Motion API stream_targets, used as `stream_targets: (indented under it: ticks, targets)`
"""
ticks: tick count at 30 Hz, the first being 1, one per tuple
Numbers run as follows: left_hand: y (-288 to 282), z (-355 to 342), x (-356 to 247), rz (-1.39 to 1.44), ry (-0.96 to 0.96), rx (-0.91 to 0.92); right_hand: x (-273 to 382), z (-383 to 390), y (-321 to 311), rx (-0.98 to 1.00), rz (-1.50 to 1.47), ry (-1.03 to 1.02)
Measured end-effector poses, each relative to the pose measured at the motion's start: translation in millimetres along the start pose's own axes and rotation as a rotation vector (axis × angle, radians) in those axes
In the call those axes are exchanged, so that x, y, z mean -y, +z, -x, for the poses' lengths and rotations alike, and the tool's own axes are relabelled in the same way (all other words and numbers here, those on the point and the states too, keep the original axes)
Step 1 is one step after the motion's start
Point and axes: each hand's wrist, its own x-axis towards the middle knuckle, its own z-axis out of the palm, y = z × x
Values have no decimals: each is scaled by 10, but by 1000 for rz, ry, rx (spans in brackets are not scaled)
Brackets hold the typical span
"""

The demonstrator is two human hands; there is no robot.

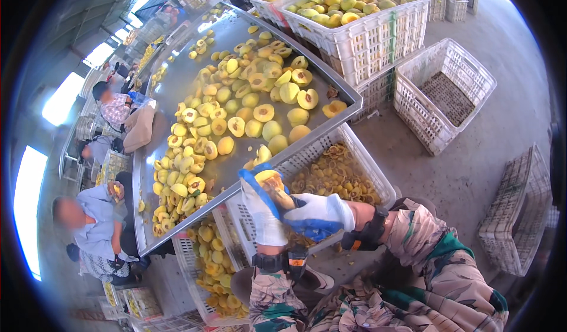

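Observation:
My left hand (264, 211), in a white and blue glove, is closed around a cut yellow peach (270, 178) with a browned face. My right hand (322, 215), gloved alike, is closed just beside it, fingers curled toward the fruit. Something brownish shows between the hands; whether it is part of the peach or a tool's handle I cannot tell. Both hands are over the near edge of a metal table (331, 75), above a white crate (369, 161) of small brown-yellow peach pieces. Many halved peaches (236, 126) lie spread on the table, several with pits showing.
A crate of yellow peaches (204, 261) stands below the table to the left. Stacked crates (360, 43) hold more peaches at the far right. A white crate (443, 96) and another crate (514, 214) stand on the floor. People (97, 214) sit along the table's left side.

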Motion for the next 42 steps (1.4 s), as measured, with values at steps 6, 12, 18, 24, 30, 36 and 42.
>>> stream_targets:
  ticks: [6,12,18,24,30,36,42]
  targets:
    - [-25,-41,-37,-22,12,116,85,101,-32,80,-160,11]
    - [-82,-89,-97,-29,-13,188,114,107,-30,37,-43,15]
    - [-105,-120,9,-119,70,44,34,37,34,-63,159,33]
    - [-146,-181,12,0,-56,68,12,41,-80,150,-183,92]
    - [-128,-173,-101,20,-204,185,18,35,-85,425,-518,169]
    - [-395,-214,-317,119,-284,224,192,163,-134,20,-58,30]
    - [-543,-100,-301,-145,-164,291,87,111,-121,-526,1057,-193]
